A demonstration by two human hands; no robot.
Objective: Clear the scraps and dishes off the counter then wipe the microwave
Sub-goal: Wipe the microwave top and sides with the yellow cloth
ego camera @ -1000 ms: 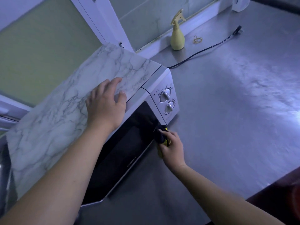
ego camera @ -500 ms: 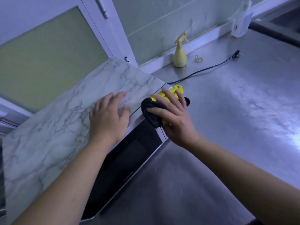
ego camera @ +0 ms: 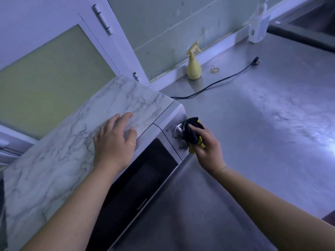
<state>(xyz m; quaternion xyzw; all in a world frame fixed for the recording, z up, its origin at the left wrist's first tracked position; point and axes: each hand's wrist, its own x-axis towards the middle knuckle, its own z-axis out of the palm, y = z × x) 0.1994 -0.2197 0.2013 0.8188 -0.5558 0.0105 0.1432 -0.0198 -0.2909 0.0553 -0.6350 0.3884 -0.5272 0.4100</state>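
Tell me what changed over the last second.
The right hand, gripping the cloth, swept from the lower right corner of the microwave front up to its top edge, then down onto the knobs. The left hand stayed flat on top; spray bottle and cord stayed put.

Marble-topped white microwave on the counter, black-and-yellow cloth bunched against its knobs

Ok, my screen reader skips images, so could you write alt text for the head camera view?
A person's right hand presses a black and yellow cloth against the knobs of a microwave, while the left hand rests flat on its marble-patterned top. A yellow spray bottle and a power cord sit on the steel counter.
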